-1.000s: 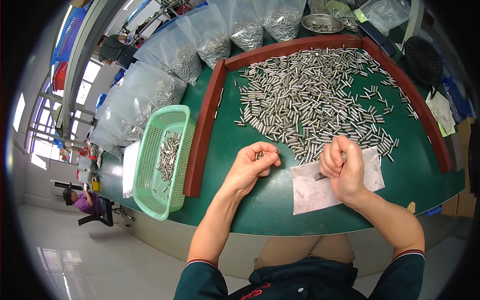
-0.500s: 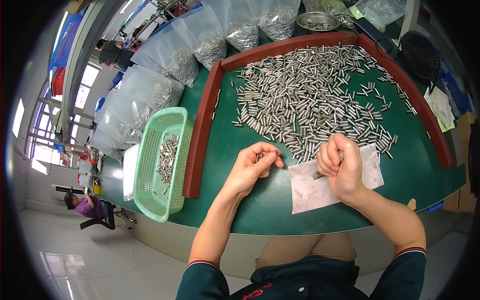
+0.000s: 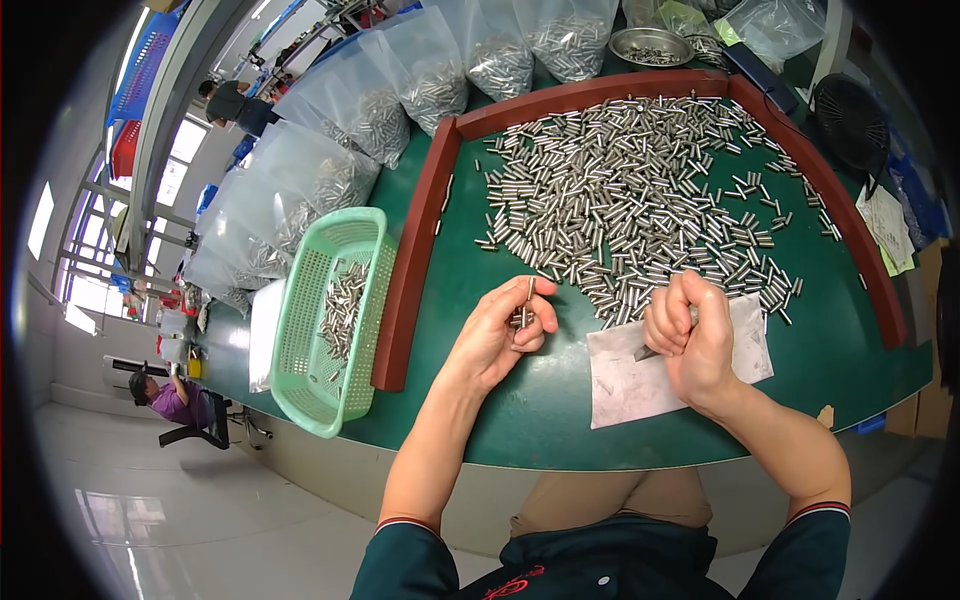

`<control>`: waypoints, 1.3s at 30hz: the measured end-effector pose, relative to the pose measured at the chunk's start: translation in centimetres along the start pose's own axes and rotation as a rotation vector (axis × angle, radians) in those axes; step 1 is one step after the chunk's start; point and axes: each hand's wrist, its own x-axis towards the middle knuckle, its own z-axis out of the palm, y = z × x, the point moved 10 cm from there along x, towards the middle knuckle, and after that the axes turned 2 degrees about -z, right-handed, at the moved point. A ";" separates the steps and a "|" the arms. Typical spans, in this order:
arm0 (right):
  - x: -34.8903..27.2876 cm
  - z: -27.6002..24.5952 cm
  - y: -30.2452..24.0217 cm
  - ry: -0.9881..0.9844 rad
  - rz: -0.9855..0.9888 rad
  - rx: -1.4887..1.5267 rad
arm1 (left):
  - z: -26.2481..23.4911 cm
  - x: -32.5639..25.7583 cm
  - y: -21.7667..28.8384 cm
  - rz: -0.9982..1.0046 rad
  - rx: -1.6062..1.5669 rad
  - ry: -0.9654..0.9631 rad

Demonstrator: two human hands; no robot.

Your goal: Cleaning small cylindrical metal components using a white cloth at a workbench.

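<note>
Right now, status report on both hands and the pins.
Left hand shut on metal pins. Right hand shut on small tool over paper sheet. Loose pin pile close ahead, nothing blocking.

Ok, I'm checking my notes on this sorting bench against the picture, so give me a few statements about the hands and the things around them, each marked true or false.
1. The left hand holds several small metal pins in its grip. True.
2. The green basket sits to the person's right. False: it sits to the left, outside the red-brown frame.
3. The right hand is over a sheet of white paper. True.
4. The basket is empty. False: a small heap of pins lies in it.
5. The loose pins on the green table lie inside the frame. True.
</note>
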 end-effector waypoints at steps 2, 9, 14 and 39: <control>0.0 0.1 0.0 -0.002 -0.002 -0.002 | -0.2 0.0 -0.1 -0.010 -0.029 0.000; 0.1 -0.1 0.0 0.003 -0.006 -0.007 | -0.5 -0.1 -0.1 -0.028 -0.100 0.027; 0.1 -0.2 0.1 0.005 -0.001 0.001 | -1.2 -0.1 0.5 0.003 -0.244 0.078; 0.0 -0.1 0.0 -0.001 -0.003 0.000 | 2.9 -0.9 4.0 0.700 1.448 0.308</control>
